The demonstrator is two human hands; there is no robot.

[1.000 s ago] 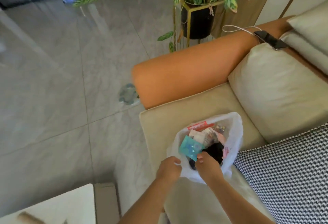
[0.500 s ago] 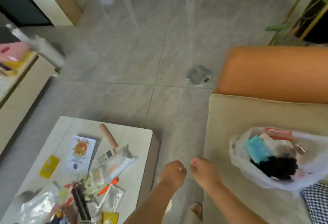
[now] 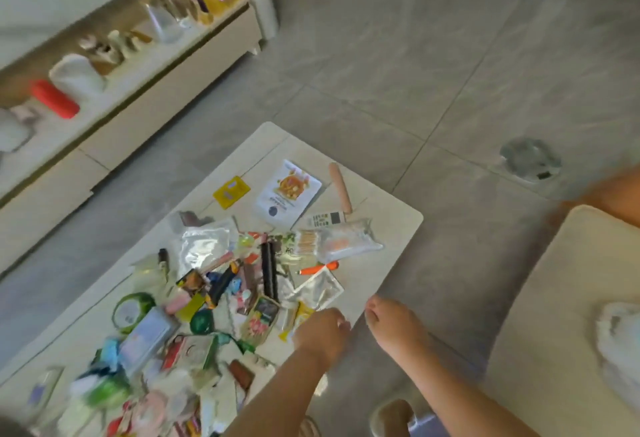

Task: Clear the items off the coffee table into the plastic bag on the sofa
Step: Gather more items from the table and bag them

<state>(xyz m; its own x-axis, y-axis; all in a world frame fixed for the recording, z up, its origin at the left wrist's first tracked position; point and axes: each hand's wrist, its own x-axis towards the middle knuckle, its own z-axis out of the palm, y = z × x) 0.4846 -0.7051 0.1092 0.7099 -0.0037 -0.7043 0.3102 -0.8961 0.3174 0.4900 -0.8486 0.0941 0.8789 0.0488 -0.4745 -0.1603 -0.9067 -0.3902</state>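
Mostly the writing is too blurred to read: the white pouch [image 3: 285, 192] at the far end of the table [image 3: 388, 225] carries a picture of yellow-orange food and a dark round mark, its print illegible; the yellow sachet [image 3: 231, 192] just left of it shows only a smudge of text; the white label strip [image 3: 325, 219] bears dark blocks, none readable. The table is pale, matte, with rounded corners; a heap of small goods covers its near half. A pinkish wooden handle [image 3: 340, 187] lies smooth and cylindrical beside the pouch; a clear crinkled packet [image 3: 341, 243] holds pale sticks; an orange pen [image 3: 318, 268] lies below it; a shiny foil sachet [image 3: 317, 292] sits flat and square; a green tape roll [image 3: 131, 310], a dark green round lid [image 3: 202, 321] and a black comb-like bar [image 3: 269, 272] lie within the heap.

The left hand [image 3: 322, 334] hovers over the table's near edge, fingers loosely curled, holding nothing, just beside a small yellow packet [image 3: 300, 315]; the right hand [image 3: 394, 324] hangs past the edge over the grey tiled floor [image 3: 415, 55], fingers bent downward and bunched, likewise holding nothing.

The bag [image 3: 620, 343], white and thin, lies at the right edge on the beige sofa [image 3: 540, 298] cushion, well apart from the table; the sofa arm [image 3: 616, 194] is orange. A long low cabinet [image 3: 156, 90] at the left bears blurred jars and a red case [image 3: 54, 98].
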